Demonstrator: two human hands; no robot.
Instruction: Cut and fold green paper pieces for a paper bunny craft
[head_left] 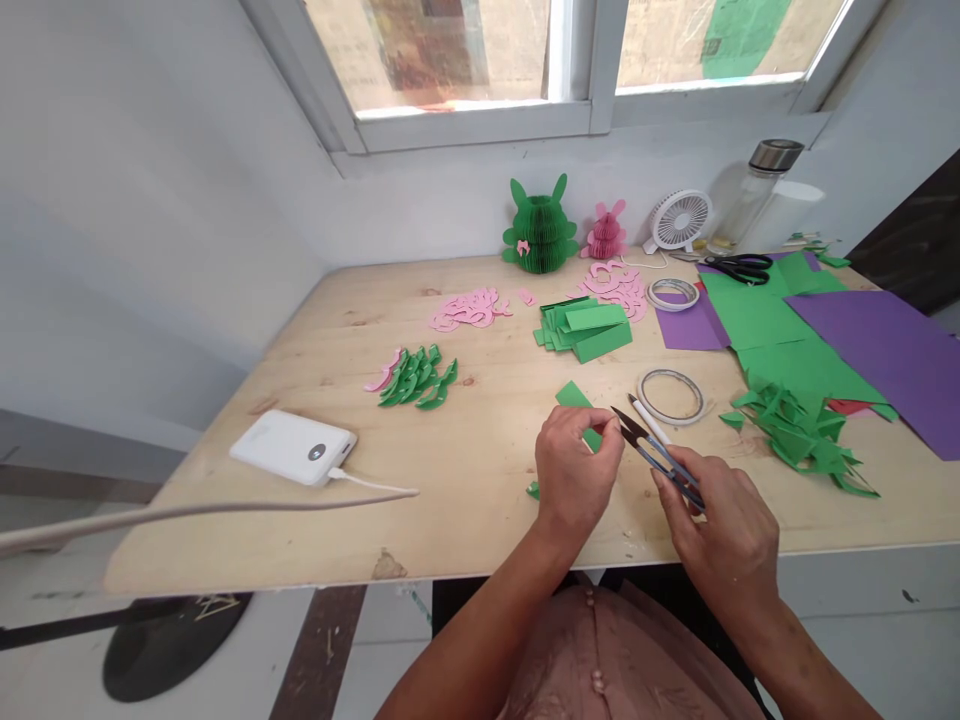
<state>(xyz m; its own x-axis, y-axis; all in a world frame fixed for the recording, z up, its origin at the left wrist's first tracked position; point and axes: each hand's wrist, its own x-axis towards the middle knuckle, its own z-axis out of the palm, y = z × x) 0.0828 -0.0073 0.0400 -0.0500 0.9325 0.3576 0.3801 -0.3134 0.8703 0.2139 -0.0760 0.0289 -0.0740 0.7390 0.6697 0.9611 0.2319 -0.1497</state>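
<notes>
My right hand [724, 530] grips dark thread snips [656, 458], their blades pointing up and left. Close to the blade tips, my left hand [576, 468] is closed in a pinch of thumb and forefinger. What it pinches is too small to make out; a whitish speck shows at the fingertips. A green paper strip [572, 394] lies on the table, partly hidden behind the left hand. A small green piece [532, 490] peeks out at that hand's left side. Just beyond the snips lie a white pen [649, 418] and a roll of tape [671, 398].
Green strips [585, 328], pink cut-outs [469, 308] and green leaf-like pieces [416, 378] lie in piles. Green scraps [802, 425], purple paper [885, 345] and black scissors [739, 268] are at right. A green paper figure [540, 235] stands behind, a power bank [292, 446] left.
</notes>
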